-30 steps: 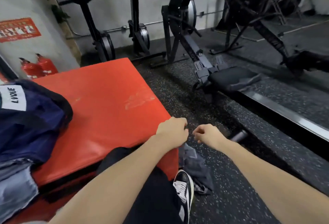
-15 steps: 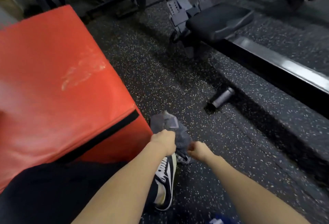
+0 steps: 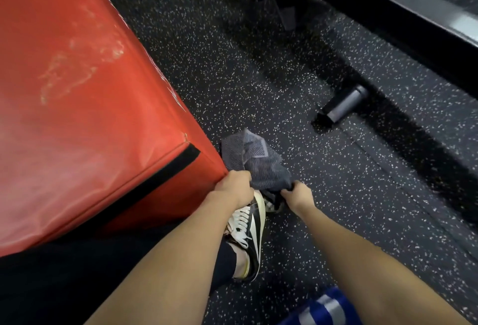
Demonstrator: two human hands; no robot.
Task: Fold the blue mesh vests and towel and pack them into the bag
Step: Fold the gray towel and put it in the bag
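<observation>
Both hands [image 3: 234, 189] now gripping towel [image 3: 254, 161]

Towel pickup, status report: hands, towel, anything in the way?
Left hand and right hand both gripping the grey towel. Towel crumpled, down by the floor. Red mat corner and shoe close alongside.

text: none legible | red pad [image 3: 77, 79]: scuffed white marks along its edge, blurred, unreadable
</observation>
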